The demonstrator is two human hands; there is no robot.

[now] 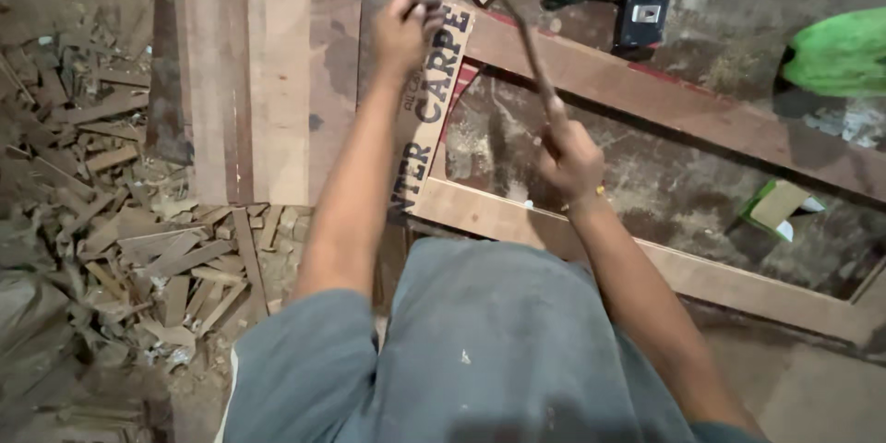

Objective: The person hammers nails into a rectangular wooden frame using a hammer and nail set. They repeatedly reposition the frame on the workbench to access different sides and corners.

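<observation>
Hammer raised in the right hand, fingers wrapped tight round its handle, long axis running far-left with the head farthest, above the wooden frame, while the left hand pinches something unclear beside the printed strip, planks left.

The floor under you is bare, stained and dusty. A wooden frame lies flat on it, its rails running just beside and below your right hand. A lettered board rests on the frame corner, directly under your left hand. Flat planks lie side by side just left of that hand. Wood offcuts are heaped farther left. A black tool lies beyond your right hand, a small green box to its right.
</observation>
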